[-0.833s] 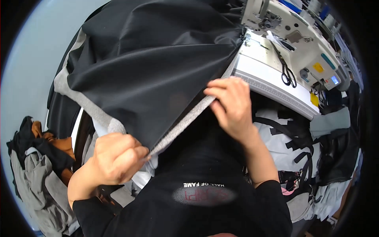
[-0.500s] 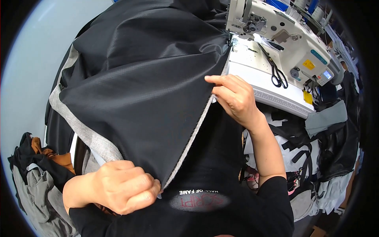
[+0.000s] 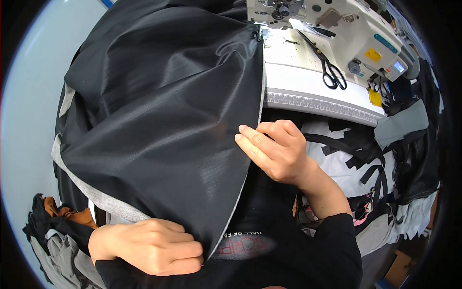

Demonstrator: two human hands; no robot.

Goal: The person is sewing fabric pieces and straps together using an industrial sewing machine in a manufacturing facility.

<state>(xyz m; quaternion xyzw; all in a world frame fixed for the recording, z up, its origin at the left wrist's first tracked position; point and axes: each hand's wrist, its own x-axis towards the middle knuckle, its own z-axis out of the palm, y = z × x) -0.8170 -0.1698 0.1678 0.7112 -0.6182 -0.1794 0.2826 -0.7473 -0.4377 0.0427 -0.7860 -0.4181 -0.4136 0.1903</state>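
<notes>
A large sheet of smooth black fabric (image 3: pixel 159 125), like coated cloth, drapes across the middle in loose folds. Its turned-over left edge shows a grey woolly backing (image 3: pixel 103 200). Low down, my left hand (image 3: pixel 154 246) is closed in a fist on the sheet's near corner. My right hand (image 3: pixel 276 151) pinches the right edge about midway, two fingertips lying on the black face and the thumb hidden. From there the edge runs up to the presser foot area of a white sewing machine (image 3: pixel 356 33), where the fabric sits beside the needle.
Black scissors (image 3: pixel 332 74) lie on the machine bed, above a ruler strip (image 3: pixel 322 102) along its front edge. A grey-green cloth piece (image 3: pixel 402 124) hangs at the bed's right corner, over black and white scraps. Left, a heap of grey, black and brown cloth (image 3: pixel 57 241) is by a pale wall.
The view has shifted, so the machine appears higher and further left. My right hand appears lower along the fabric edge, and the sheet's right edge looks straighter. My left hand keeps its corner.
</notes>
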